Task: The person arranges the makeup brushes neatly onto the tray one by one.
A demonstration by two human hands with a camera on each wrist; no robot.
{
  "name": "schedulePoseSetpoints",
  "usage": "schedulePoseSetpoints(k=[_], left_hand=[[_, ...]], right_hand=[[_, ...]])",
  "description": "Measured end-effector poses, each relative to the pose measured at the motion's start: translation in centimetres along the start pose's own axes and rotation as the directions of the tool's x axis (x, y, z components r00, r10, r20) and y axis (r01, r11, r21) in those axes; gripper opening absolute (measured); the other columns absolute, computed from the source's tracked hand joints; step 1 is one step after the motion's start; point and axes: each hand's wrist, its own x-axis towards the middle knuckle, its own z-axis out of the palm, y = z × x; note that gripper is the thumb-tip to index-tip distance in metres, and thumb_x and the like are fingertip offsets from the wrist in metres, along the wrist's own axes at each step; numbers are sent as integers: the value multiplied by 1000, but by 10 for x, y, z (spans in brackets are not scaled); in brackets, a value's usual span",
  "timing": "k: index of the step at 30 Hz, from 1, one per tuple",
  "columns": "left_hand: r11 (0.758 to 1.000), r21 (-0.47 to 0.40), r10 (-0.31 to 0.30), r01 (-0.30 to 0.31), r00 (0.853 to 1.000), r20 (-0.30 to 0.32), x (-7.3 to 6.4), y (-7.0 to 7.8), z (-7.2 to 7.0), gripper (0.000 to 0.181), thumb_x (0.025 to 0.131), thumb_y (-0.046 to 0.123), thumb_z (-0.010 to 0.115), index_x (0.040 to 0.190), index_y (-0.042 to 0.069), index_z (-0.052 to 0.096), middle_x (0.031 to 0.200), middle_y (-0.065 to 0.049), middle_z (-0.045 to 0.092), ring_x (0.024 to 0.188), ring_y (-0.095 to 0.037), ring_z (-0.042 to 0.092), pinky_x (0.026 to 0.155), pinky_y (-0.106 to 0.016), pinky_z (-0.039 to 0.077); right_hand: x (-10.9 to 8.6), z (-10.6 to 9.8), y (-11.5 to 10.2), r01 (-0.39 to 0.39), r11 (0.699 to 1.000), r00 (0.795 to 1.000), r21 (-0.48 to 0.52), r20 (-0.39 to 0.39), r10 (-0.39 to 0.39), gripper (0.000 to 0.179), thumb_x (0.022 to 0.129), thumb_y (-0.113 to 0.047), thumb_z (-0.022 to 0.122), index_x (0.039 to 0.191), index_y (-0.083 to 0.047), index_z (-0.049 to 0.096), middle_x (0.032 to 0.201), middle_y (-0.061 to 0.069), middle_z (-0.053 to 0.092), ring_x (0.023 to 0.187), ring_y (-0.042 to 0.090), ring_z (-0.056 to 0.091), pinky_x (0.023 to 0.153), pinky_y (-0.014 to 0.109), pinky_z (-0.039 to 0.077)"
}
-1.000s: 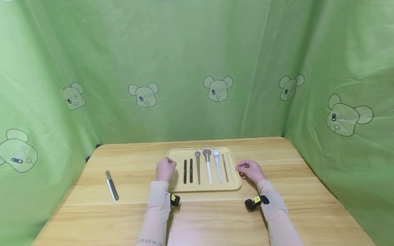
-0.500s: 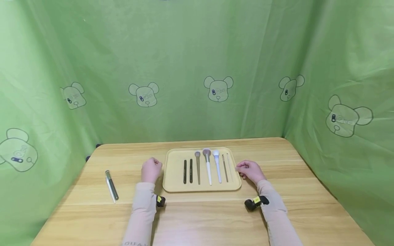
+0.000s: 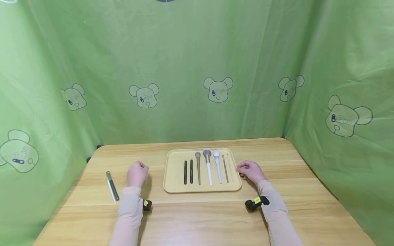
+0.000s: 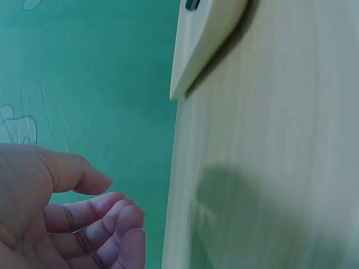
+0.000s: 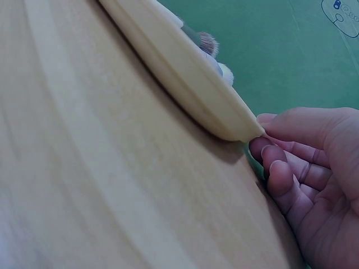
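My right hand (image 3: 250, 171) pinches the right rim of a pale yellow tray (image 3: 173, 172) between thumb and fingers, as the right wrist view shows. In a row on the tray lie two dark sticks (image 3: 191, 172), several makeup brushes (image 3: 208, 167) and, at the right end, a thin light stick (image 3: 230, 165). My left hand (image 3: 136, 174) hovers over the table, left of the tray. Its fingers (image 4: 84, 216) hang loosely curled in the left wrist view, with nothing between them.
A dark tube-like stick (image 3: 113, 188) and a slim white stick (image 3: 110, 190) lie side by side on the left of the wooden table (image 3: 209, 222). Green curtains (image 3: 184, 116) stand along the back and both sides.
My left hand has moved left, away from the tray's left side toward the two loose sticks. The right hand stays at the tray's rim, and the tray has not moved.
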Motion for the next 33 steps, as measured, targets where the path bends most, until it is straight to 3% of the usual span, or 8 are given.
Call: schedulePoseSetpoints(k=[8, 15, 18, 28, 30, 33], left_hand=[[999, 31, -34, 33, 999, 26, -3, -18, -26, 25, 93, 17, 50, 101, -4, 60, 76, -14, 65, 60, -19, 57, 54, -30, 46], [997, 79, -19, 23, 999, -47, -1, -40, -49, 30, 91, 20, 49, 102, -5, 63, 102, -26, 68, 85, -36, 63, 77, -50, 49], [997, 60, -51, 55, 996, -69, 0, -51, -59, 31, 91, 20, 48, 102, -5, 63, 105, -28, 67, 90, -39, 62, 79, -51, 49], [986, -13, -164, 164, 985, -54, -2, -86, -86, 41, 91, 22, 47, 113, -10, 59, 116, -33, 61, 101, -47, 59, 88, -56, 47], [983, -26, -183, 182, 982, -48, -4, -90, -89, 40, 91, 21, 47, 114, -10, 59, 116, -34, 61, 101, -46, 58, 87, -55, 46], [973, -61, -222, 221, 975, -16, -8, -96, -93, 37, 92, 19, 51, 114, -10, 59, 105, -30, 64, 88, -37, 60, 75, -46, 49]], right_hand=[[1, 1, 1, -2, 1000, 1000, 6, 3, 2, 27, 87, -12, 70, 104, 9, 63, 69, -1, 62, 60, 9, 55, 53, 23, 50], [2, 1, 3, -5, 1000, 1000, 4, 3, 5, 29, 87, -12, 70, 105, 9, 62, 69, -2, 62, 60, 9, 55, 53, 23, 50], [3, 0, 3, -6, 1000, 1000, 2, 4, 6, 30, 87, -13, 70, 106, 9, 62, 69, -3, 62, 60, 8, 55, 53, 23, 50], [1, 0, 1, -7, 1000, 1000, -10, -2, 7, 30, 87, -14, 70, 106, 9, 62, 71, -2, 62, 60, 8, 55, 53, 23, 50], [0, 0, 1, -6, 1000, 1000, -7, -2, 6, 30, 87, -14, 70, 105, 9, 62, 70, -2, 62, 60, 8, 55, 53, 23, 50], [1, 1, 1, -6, 1000, 1000, -5, 0, 6, 30, 87, -13, 70, 105, 9, 62, 70, -1, 62, 59, 8, 55, 53, 23, 50]])
